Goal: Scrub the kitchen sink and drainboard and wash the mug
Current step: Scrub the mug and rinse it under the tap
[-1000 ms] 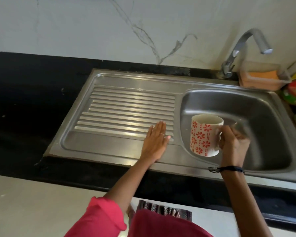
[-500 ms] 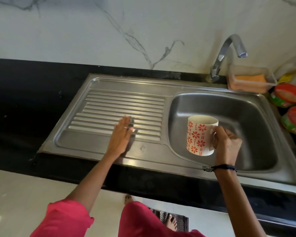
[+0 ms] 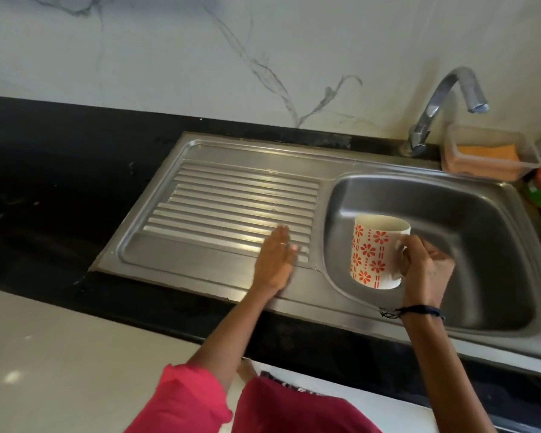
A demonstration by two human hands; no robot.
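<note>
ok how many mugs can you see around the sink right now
1. The mug, white with orange flowers, is held by its handle in the right hand above the sink basin. Others could sit beyond the frame.

the mug (image 3: 376,251) is cream-white, printed with orange-red flowers and short orange-red dashes set in upright rows. the sink (image 3: 487,245) and ridged drainboard (image 3: 219,207) are grey brushed steel, as is the tap (image 3: 441,101). the worktop (image 3: 50,170) is black. the wall (image 3: 169,51) is white marble with thin grey veins. a clear plastic tub (image 3: 494,157) holds an orange sponge (image 3: 487,152). the sleeve (image 3: 181,401) is bright pink, the garment beside it darker red. a dark thread band (image 3: 419,310) circles the right wrist. the floor (image 3: 44,354) is pale cream tile
</note>
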